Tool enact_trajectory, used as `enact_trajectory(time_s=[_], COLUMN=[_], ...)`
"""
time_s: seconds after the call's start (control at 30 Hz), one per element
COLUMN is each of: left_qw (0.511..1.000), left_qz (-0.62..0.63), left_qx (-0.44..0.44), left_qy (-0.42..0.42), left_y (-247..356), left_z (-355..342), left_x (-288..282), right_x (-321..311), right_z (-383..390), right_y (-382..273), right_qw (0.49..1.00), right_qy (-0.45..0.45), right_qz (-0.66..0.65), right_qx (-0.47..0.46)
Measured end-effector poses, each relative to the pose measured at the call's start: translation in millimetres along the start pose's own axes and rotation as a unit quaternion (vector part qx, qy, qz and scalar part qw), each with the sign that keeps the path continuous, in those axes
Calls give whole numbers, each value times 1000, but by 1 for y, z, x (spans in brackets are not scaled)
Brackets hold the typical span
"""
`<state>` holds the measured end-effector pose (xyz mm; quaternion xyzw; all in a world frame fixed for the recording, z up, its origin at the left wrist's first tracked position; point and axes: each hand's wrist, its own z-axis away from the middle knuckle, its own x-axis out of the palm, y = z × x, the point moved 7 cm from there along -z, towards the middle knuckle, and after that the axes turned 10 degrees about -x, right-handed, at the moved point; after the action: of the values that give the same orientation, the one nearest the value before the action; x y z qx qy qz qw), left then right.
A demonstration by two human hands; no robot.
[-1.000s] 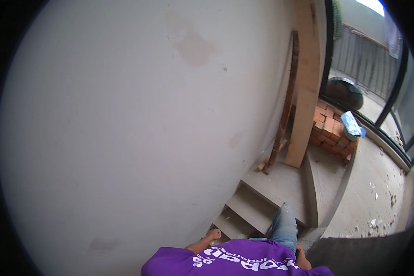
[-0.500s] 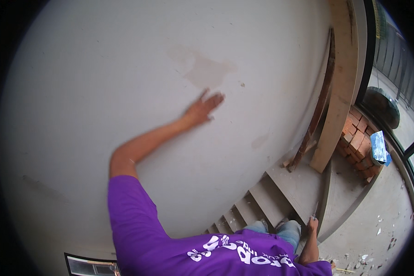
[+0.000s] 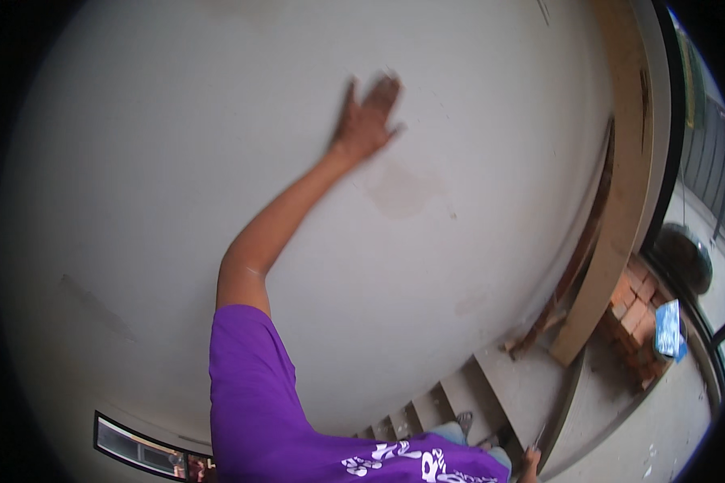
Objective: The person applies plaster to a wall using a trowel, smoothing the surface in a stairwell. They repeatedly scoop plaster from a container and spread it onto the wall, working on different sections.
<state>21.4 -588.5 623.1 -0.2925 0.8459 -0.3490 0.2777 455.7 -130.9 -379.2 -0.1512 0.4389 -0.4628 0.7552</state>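
My left hand (image 3: 368,117) is raised high with the fingers spread, flat against or just off a smooth white plastered wall (image 3: 177,161); it is blurred. It sits just above a faint darker patch (image 3: 399,189) on the plaster. My bare left arm runs down to a purple sleeve (image 3: 246,378). Only a sliver of my right hand (image 3: 530,465) shows at the lower edge, beside the steps; whether it holds anything is unclear.
Grey concrete steps (image 3: 467,394) descend below me. Long wooden boards (image 3: 612,241) lean against the wall's right edge. A stack of red bricks (image 3: 632,322), a blue sheet (image 3: 667,328) and a dark round tub (image 3: 683,258) lie on the floor beyond. A dark narrow opening (image 3: 141,449) is at lower left.
My left arm came up from out of view and the hand slid along the wall, from beside the darker patch to above it. The view tilted upward.
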Motion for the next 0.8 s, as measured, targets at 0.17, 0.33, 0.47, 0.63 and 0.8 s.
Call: enact_trajectory(time_s=[0.17, 0.33, 0.47, 0.63, 0.8], left_qw=[997, 975, 913, 835, 849], left_qz=[50, -88, -114, -58, -77], left_qx=[62, -161, -315, -446, -439], left_qy=[14, 122, 231, 316, 284], left_y=[-34, -189, -320, -375, -343], left_z=[5, -74, -81, -88, -143], left_x=[-8, -46, -69, -82, -79], right_x=[-30, -48, -61, -71, -78], right_z=[-7, -34, -46, -52, -50], right_y=[-79, -155, -200, -236, -249], right_qw=[1000, 999, 997, 996, 997], right_qy=[-13, -5, -2, 2, 9], right_qz=[20, 10, 0, -5, -8], right_qx=[-3, -42, -72, -85, -76])
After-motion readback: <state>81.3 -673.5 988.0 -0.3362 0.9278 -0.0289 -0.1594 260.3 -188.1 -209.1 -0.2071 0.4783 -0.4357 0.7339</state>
